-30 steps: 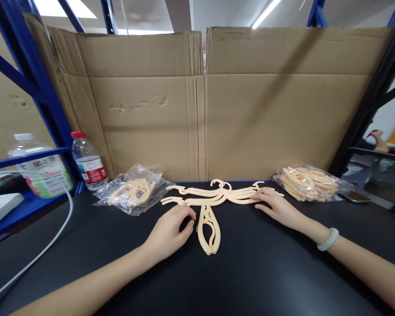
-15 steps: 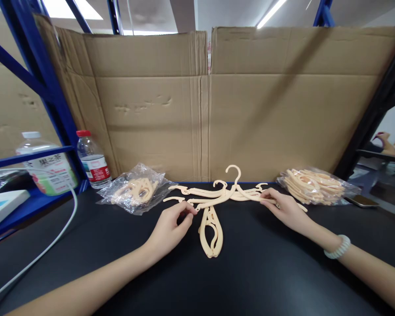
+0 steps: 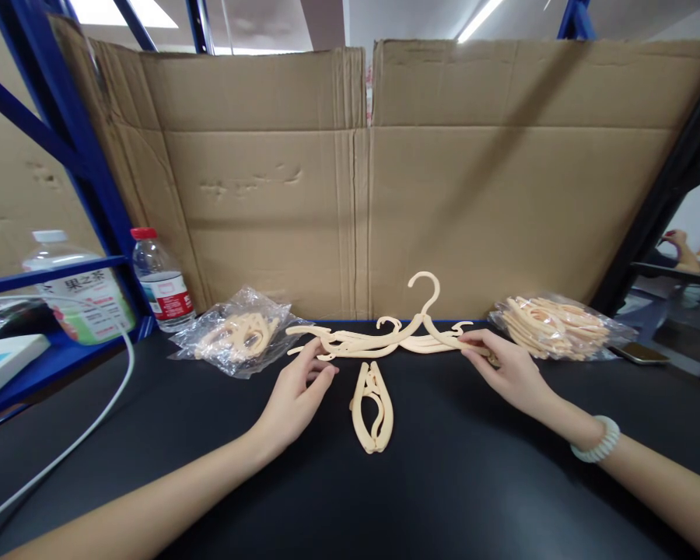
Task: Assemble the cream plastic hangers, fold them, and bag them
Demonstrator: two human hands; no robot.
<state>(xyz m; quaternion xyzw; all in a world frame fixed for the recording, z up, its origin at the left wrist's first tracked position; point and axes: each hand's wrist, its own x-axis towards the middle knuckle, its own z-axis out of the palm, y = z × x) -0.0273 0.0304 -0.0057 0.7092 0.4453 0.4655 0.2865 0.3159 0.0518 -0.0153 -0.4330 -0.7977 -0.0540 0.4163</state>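
Observation:
A cream folding clothes hanger (image 3: 425, 317) stands tilted up with its hook raised and its arms spread. My right hand (image 3: 505, 369) pinches its right arm between thumb and fingers. My left hand (image 3: 297, 397) has its curled fingers at the left arm's end; the fingertips are partly hidden there, and the thumb sits lower. Behind it, other spread cream hangers (image 3: 411, 346) lie overlapping on the black table, one with a smaller hook (image 3: 388, 322). Nearer me, between my hands, lies a folded cream hanger (image 3: 358, 412).
Clear plastic bags of cream hanger parts lie at left (image 3: 239, 334) and right (image 3: 554, 327). A red-capped bottle (image 3: 166, 284), a larger bottle (image 3: 87, 299) and a white cable (image 3: 113, 404) are at left. A phone (image 3: 642, 354) lies far right. Cardboard (image 3: 268, 210) walls the back.
The hanger has risen, its hook and left arm higher than before. My left hand has moved left and slightly up with the arm's end. My right hand keeps its pinch.

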